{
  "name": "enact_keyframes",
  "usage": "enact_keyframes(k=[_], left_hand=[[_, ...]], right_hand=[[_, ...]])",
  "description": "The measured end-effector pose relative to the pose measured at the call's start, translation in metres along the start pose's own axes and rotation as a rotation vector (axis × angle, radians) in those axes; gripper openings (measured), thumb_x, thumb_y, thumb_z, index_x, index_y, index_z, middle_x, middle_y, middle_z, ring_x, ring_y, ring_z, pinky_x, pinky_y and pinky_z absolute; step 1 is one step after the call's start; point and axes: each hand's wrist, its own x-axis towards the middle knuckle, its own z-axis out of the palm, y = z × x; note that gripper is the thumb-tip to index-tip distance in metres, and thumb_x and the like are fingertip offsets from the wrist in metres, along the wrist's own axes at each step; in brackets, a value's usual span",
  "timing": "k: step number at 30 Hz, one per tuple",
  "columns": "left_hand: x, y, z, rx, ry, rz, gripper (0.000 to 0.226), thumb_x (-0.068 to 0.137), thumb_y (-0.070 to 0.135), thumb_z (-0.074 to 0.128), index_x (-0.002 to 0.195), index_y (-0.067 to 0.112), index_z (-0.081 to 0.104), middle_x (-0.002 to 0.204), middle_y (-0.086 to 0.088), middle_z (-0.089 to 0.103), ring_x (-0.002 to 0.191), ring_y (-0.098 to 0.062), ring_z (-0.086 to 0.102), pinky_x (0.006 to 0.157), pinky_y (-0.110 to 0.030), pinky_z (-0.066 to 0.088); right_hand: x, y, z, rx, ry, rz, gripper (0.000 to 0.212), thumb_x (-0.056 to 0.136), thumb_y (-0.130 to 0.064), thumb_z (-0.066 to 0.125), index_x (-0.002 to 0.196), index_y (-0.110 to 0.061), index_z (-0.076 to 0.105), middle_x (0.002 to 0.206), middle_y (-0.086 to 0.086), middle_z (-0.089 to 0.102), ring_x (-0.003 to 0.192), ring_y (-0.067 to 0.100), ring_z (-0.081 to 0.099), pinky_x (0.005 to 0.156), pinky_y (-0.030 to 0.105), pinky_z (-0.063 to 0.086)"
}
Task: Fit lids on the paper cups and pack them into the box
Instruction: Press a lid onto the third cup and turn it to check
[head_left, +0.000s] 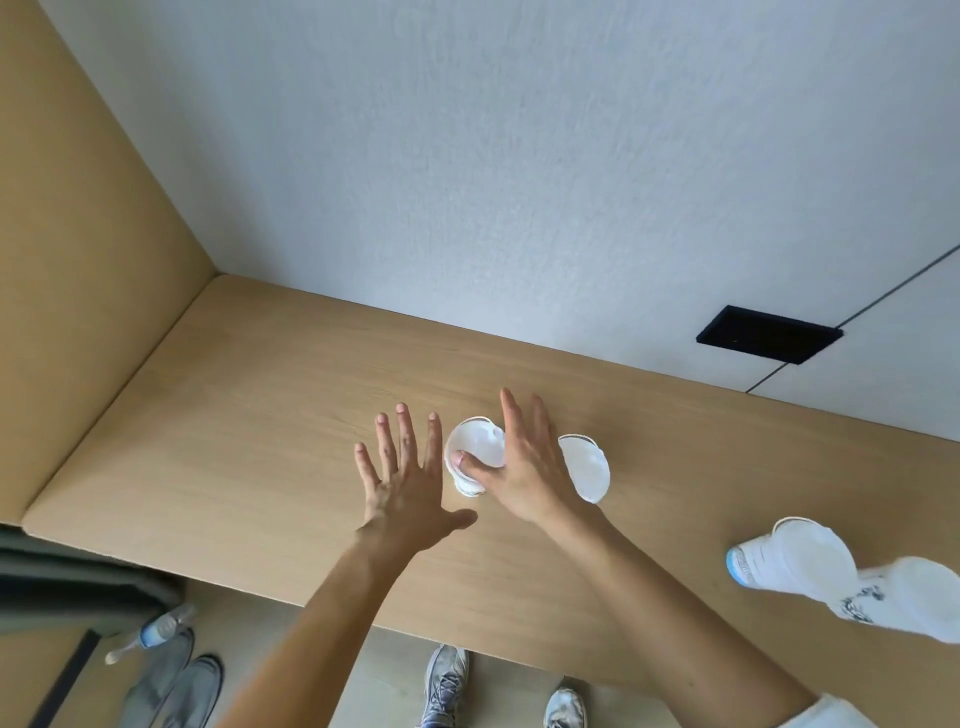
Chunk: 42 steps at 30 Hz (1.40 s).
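Note:
A white paper cup (475, 452) with a white lid on top stands on the wooden table (249, 415). My right hand (524, 462) lies flat over its right side with fingers stretched out and the thumb pressing on the lid. My left hand (402, 480) hovers just left of the cup, fingers spread, holding nothing. A second white lidded cup (589, 467) stands right of my right hand, partly hidden by it. No box is in view.
A sleeve of stacked white cups (795, 564) lies on its side at the table's right edge. A black wall socket plate (769, 335) sits behind. On the floor below are shoes (447, 686) and a plastic bottle (156, 631).

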Motion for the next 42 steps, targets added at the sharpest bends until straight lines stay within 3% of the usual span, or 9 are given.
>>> enact_keyframes(k=[5, 8, 13, 19, 23, 28, 33, 42], left_hand=[[-0.043, 0.07, -0.044, -0.057, 0.213, 0.148, 0.137, 0.076, 0.086, 0.056, 0.152, 0.023, -0.038, 0.158, -0.019, -0.046, 0.148, -0.045, -0.037, 0.123, -0.058, -0.01], [-0.064, 0.138, -0.044, -0.124, 0.245, 0.313, 0.136, 0.077, 0.081, 0.061, 0.152, 0.027, -0.039, 0.158, -0.013, -0.049, 0.147, -0.039, -0.04, 0.124, -0.051, -0.012], [-0.074, 0.238, 0.004, -0.073, 0.065, 0.434, 0.139, 0.077, 0.075, 0.069, 0.153, 0.027, -0.038, 0.159, -0.013, -0.047, 0.15, -0.04, -0.037, 0.127, -0.05, -0.004], [-0.055, 0.317, 0.076, 0.092, -0.179, 0.357, 0.142, 0.076, 0.07, 0.074, 0.154, 0.026, -0.036, 0.157, -0.019, -0.046, 0.148, -0.046, -0.036, 0.127, -0.057, -0.006], [-0.049, 0.349, 0.107, 0.154, -0.228, 0.307, 0.14, 0.077, 0.07, 0.073, 0.155, 0.026, -0.035, 0.159, -0.02, -0.044, 0.149, -0.047, -0.033, 0.127, -0.057, -0.006], [-0.05, 0.371, 0.12, 0.202, -0.232, 0.29, 0.136, 0.079, 0.071, 0.07, 0.155, 0.029, -0.034, 0.157, -0.019, -0.046, 0.149, -0.047, -0.033, 0.126, -0.056, -0.006], [-0.06, 0.364, 0.121, 0.219, -0.203, 0.278, 0.13, 0.081, 0.07, 0.068, 0.156, 0.034, -0.031, 0.156, -0.019, -0.048, 0.149, -0.047, -0.034, 0.127, -0.056, -0.006], [-0.126, 0.302, 0.135, 0.181, -0.192, 0.192, 0.125, 0.083, 0.067, 0.067, 0.158, 0.033, -0.026, 0.148, -0.016, -0.053, 0.148, -0.049, -0.033, 0.125, -0.059, -0.007]], right_hand=[[-0.043, 0.04, -0.068, 0.065, 0.122, -0.041, 0.106, 0.089, -0.066, 0.065, 0.167, -0.027, 0.006, 0.175, 0.014, -0.002, 0.162, 0.026, -0.002, 0.128, 0.043, 0.019], [-0.072, 0.087, -0.108, 0.023, 0.175, -0.024, 0.107, 0.089, -0.065, 0.066, 0.167, -0.025, 0.005, 0.175, 0.014, -0.003, 0.162, 0.026, -0.001, 0.129, 0.043, 0.018], [-0.109, 0.183, -0.159, -0.079, 0.176, 0.112, 0.108, 0.089, -0.063, 0.068, 0.168, -0.027, 0.004, 0.174, 0.017, -0.004, 0.162, 0.03, -0.001, 0.129, 0.041, 0.01], [-0.129, 0.279, -0.174, -0.122, 0.043, 0.234, 0.115, 0.085, -0.064, 0.072, 0.167, -0.027, 0.0, 0.172, 0.017, -0.009, 0.16, 0.034, -0.005, 0.128, 0.047, 0.011], [-0.13, 0.306, -0.164, -0.109, -0.006, 0.233, 0.114, 0.084, -0.059, 0.075, 0.167, -0.026, 0.003, 0.172, 0.017, -0.004, 0.159, 0.036, 0.0, 0.126, 0.046, 0.011], [-0.125, 0.324, -0.154, -0.043, -0.018, 0.191, 0.104, 0.091, -0.044, 0.072, 0.167, -0.023, 0.005, 0.172, 0.019, 0.008, 0.158, 0.036, 0.01, 0.126, 0.041, 0.013], [-0.134, 0.326, -0.148, -0.027, 0.031, 0.134, 0.103, 0.091, -0.044, 0.074, 0.167, -0.02, 0.009, 0.164, 0.017, 0.028, 0.153, 0.033, 0.025, 0.123, 0.038, 0.022], [-0.177, 0.282, -0.11, -0.05, -0.043, -0.037, 0.103, 0.091, -0.04, 0.074, 0.167, -0.02, 0.008, 0.16, 0.012, 0.032, 0.153, 0.03, 0.026, 0.123, 0.033, 0.019]])
